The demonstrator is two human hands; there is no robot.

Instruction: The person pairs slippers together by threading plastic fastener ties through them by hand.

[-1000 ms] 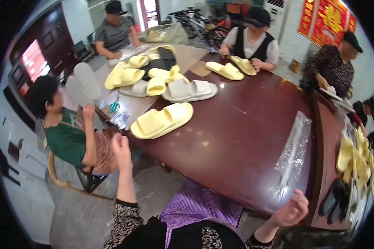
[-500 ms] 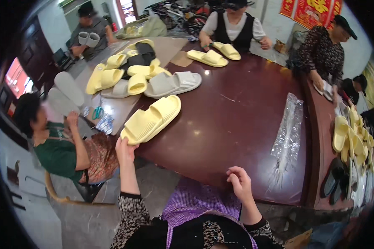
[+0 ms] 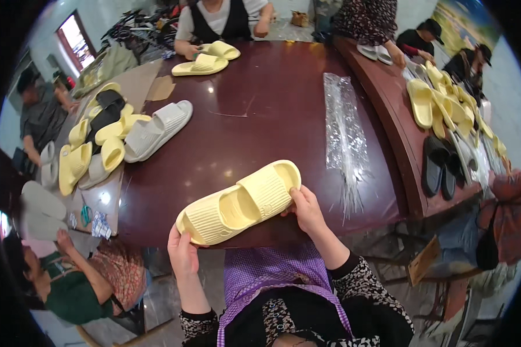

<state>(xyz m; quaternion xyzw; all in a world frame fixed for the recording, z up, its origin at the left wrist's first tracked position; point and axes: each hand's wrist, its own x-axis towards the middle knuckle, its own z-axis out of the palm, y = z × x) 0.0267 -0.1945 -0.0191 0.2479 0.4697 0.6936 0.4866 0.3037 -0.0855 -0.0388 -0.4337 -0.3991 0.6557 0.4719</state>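
Note:
A pair of pale yellow slide slippers [image 3: 210, 217], fitted together toe to heel with ribbed straps facing up, is held over the near edge of the dark red table [image 3: 260, 115]. My left hand [image 3: 184, 254] grips the left end, thumb on top. At the other end my right hand [image 3: 308, 211] is closed on the slippers, its thumb over the edge and its other fingers partly hidden beneath. Clear plastic bags [image 3: 345, 124] lie in a flat stack on the table, beyond and right of my right hand.
Grey slippers [image 3: 156, 130] lie at left beside a heap of yellow and black ones [image 3: 107, 115]. Scissors [image 3: 85, 216] rest near a seated co-worker [image 3: 78, 289]. Across the table a person [image 3: 220, 20] handles yellow slippers [image 3: 205, 62]. A raised ledge [image 3: 370, 87] at right carries more yellow slippers [image 3: 419, 103].
The yellow slippers have come from the left toward me, into the middle. My right hand, bare before, now grips their right end. The whole view has turned to the right.

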